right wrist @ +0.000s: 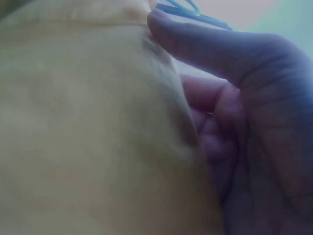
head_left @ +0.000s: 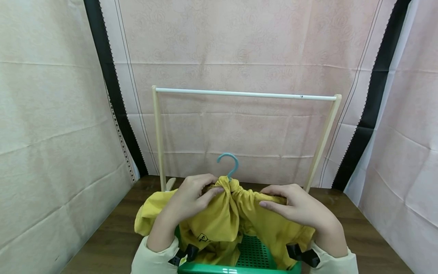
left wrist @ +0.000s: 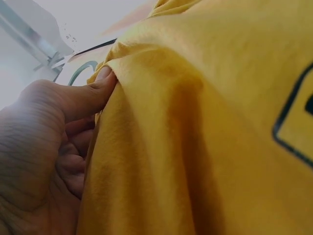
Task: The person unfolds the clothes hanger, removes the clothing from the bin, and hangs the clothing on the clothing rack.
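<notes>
A yellow garment [head_left: 219,213] with a black printed mark hangs bunched around a blue hanger [head_left: 236,163], whose hook sticks up from its gathered top. Most of the hanger is hidden by the cloth. My left hand [head_left: 191,196] pinches the garment's upper edge just left of the hook. In the left wrist view the thumb [left wrist: 93,95] presses on the yellow cloth [left wrist: 146,122], with curled fingers behind. Farther right along the same edge, my right hand [head_left: 301,205] pinches the cloth [right wrist: 98,122], its thumb in front and fingers behind.
Beneath the garment sits a green perforated basket [head_left: 239,269] on a dark wooden table [head_left: 113,243]. Behind it stands a rack with a white crossbar [head_left: 239,93] and cream posts [head_left: 321,144]. Pale curtains [head_left: 222,45] surround the table on three sides.
</notes>
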{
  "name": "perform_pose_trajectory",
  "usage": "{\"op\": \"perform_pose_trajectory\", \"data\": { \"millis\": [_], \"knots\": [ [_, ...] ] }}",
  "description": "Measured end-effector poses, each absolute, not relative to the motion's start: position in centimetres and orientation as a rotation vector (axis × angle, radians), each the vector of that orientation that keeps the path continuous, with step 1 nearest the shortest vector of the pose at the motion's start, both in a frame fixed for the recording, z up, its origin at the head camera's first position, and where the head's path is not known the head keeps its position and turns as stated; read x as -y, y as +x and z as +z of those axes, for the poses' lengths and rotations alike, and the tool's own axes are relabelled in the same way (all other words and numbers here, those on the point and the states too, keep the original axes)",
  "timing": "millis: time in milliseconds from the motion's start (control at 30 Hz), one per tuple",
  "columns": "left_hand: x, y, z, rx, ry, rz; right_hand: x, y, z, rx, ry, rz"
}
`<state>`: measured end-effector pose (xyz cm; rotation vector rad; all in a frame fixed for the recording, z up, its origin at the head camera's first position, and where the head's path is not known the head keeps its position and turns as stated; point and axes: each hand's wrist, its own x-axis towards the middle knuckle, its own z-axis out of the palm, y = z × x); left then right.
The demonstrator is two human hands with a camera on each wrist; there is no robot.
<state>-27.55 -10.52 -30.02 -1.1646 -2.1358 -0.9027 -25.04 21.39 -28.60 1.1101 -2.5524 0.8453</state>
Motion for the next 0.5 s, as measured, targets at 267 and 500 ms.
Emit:
{"op": "perform_pose_trajectory", "data": {
  "millis": [267, 500],
  "knots": [
    [10.67, -27.66, -30.0, 2.112, -1.169, -0.898, -21.89, -25.42, -28.61, 2.468, 1.182, 0.862],
    [10.52, -27.46, -29.93, 2.127, -1.107, -0.838, -21.83, -25.84, -28.86, 2.349, 1.206, 0.803]
  ]
}}
